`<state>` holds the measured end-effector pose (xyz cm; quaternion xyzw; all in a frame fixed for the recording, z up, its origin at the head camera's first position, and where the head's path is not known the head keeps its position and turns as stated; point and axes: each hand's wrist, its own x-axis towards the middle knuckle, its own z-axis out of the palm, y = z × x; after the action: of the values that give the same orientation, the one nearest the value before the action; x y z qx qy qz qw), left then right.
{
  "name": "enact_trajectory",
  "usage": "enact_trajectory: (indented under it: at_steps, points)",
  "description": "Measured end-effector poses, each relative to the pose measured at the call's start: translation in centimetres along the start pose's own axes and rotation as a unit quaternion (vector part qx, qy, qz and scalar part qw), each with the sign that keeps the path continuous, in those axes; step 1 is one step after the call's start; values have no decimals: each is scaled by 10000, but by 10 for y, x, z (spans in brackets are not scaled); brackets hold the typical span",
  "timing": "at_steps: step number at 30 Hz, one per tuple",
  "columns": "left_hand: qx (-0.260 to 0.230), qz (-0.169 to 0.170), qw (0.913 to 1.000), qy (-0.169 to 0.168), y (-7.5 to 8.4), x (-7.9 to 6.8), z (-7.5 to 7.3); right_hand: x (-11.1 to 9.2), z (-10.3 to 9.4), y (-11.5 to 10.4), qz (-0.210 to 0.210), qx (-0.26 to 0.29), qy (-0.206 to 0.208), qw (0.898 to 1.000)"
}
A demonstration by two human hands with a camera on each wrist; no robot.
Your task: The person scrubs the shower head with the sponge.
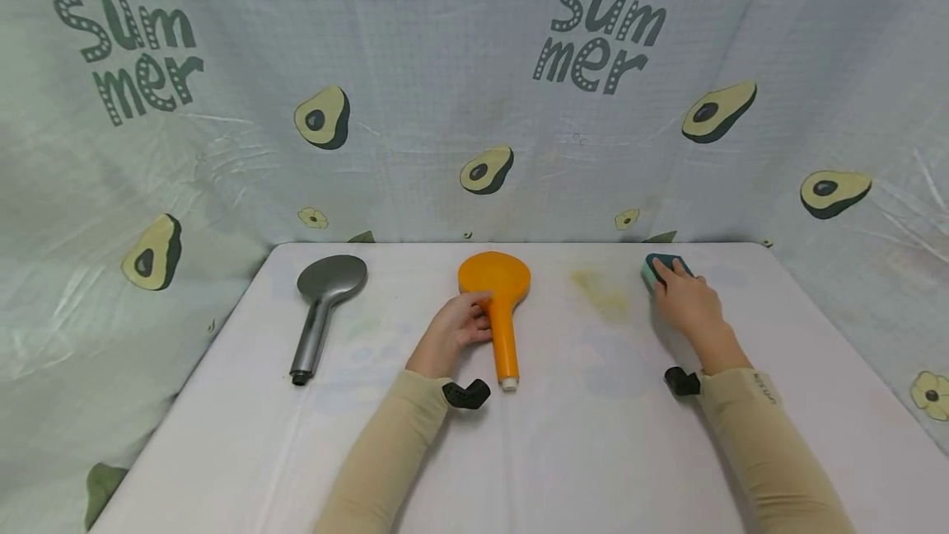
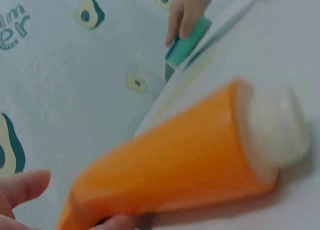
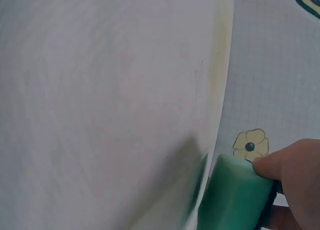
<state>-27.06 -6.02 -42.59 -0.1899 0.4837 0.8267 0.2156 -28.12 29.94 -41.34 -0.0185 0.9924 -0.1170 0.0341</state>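
Observation:
An orange shower head (image 1: 502,324) lies in the middle of the table, its round face away from me and its white threaded end (image 2: 280,127) toward me. My left hand (image 1: 463,324) is at its left side, one finger over the neck and others right at the handle. In the left wrist view one digit stands apart from the handle while a fingertip (image 2: 117,222) shows low against it. At the far right, my right hand (image 1: 689,299) pinches a green sponge (image 3: 235,195) with a dark scouring side, held between thumb and fingers.
A grey shower head (image 1: 322,307) lies on the left of the white table (image 1: 578,452). Between the orange shower head and the sponge is a yellowish stain (image 1: 602,295). A curtain (image 1: 415,72) printed with avocados hangs behind the table and along its sides.

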Motion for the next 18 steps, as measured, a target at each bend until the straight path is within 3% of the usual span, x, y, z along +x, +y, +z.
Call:
enact_trajectory:
  at_steps: [5, 18]
  points:
    - [-645, 28, 9978, 129, 3, -7, 7, 1, -4, 7, 62, 69, -238, 9997]
    - [-712, 274, 9970, 97, 1, -20, 1, 4, -5, 10, 381, 322, -1137, 9923]
